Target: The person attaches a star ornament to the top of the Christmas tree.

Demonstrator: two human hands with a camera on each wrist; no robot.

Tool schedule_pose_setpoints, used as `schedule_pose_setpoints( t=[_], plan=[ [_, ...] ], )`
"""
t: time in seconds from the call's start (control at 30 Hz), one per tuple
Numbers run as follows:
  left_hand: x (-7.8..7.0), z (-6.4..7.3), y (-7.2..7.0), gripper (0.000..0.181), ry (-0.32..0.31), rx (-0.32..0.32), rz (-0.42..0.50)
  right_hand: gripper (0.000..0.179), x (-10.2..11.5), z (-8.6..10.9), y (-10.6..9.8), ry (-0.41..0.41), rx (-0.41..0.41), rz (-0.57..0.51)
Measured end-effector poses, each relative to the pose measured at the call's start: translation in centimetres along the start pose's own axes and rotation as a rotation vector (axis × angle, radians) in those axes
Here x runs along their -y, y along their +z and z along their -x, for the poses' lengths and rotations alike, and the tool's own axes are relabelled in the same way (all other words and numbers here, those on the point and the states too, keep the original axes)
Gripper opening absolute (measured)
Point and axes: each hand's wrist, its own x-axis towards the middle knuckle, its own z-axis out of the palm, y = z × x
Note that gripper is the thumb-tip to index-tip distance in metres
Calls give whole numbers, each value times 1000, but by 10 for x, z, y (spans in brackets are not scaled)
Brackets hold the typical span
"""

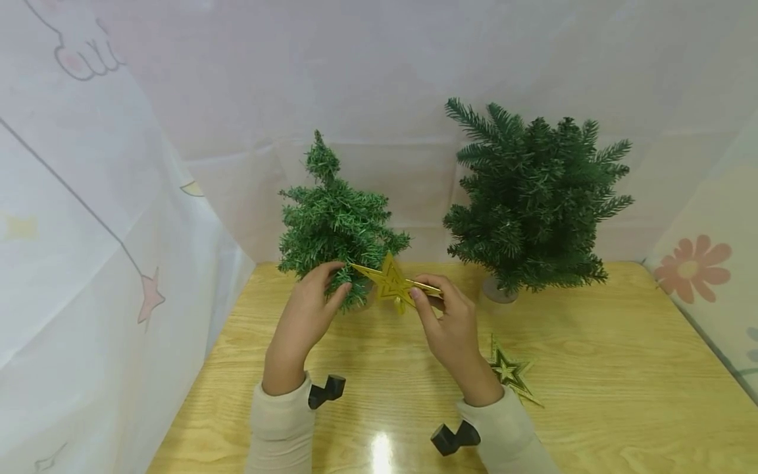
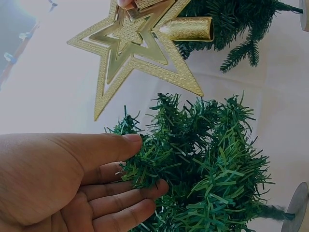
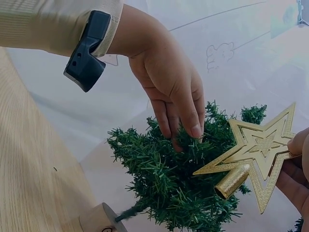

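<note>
In my right hand (image 1: 450, 326) I pinch a gold star tree topper (image 1: 389, 282) by one of its points. The star has a nested-star pattern and a hollow gold socket (image 3: 233, 181) at its base. It hangs in front of the smaller green Christmas tree (image 1: 331, 220). My left hand (image 1: 302, 322) is at that tree's left side, thumb and fingers loosely extended among the branch tips. In the left wrist view the thumb and fingers lie apart, touching the needles. A second gold star topper (image 1: 506, 370) lies on the table, partly hidden by my right forearm.
A larger, darker Christmas tree (image 1: 533, 197) stands at the back right on a round base (image 1: 499, 291). The smaller tree has a round wooden base (image 3: 96, 220). Behind the wooden table (image 1: 379, 395) hangs a pale printed cloth (image 1: 379, 79).
</note>
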Motion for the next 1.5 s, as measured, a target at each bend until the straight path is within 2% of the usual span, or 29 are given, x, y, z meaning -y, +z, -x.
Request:
schedule_pose_setpoints(
  t=[0.67,1.23,1.5],
  plan=[
    [0,0,0,50,-5,4,7,21,3,-2,-3,10,-66,-46],
    [-1,0,1,50,12,-3,-4,32,11,-5,-9,-74,-105,-87],
    [-1,0,1,50,9,-1,-6,32,12,-4,-10,-86,-105,-97]
  ],
)
